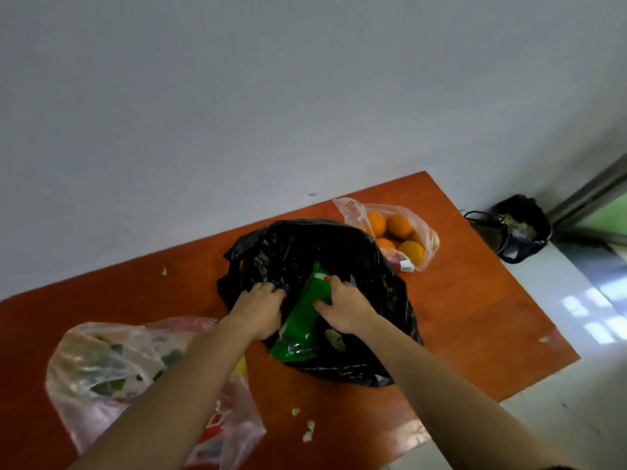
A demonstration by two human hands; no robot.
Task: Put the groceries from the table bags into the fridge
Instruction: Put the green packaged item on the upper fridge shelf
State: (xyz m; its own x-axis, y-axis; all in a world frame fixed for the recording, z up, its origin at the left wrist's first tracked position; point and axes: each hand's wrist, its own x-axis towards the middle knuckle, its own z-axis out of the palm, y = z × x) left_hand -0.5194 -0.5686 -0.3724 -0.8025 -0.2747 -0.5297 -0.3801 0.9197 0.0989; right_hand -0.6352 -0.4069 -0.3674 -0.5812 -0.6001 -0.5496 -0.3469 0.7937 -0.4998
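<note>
One packet (303, 329) (in black bag (305, 245)) under right hand (344, 310).

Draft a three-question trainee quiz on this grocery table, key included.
1. True or false: the left hand grips the black bag at its rim.
2. The right hand holds: A) green packet B) bottle C) egg carton.
3. Fill in: the far clear bag on the table holds ___.
Key: 1 true; 2 A; 3 oranges.
</note>
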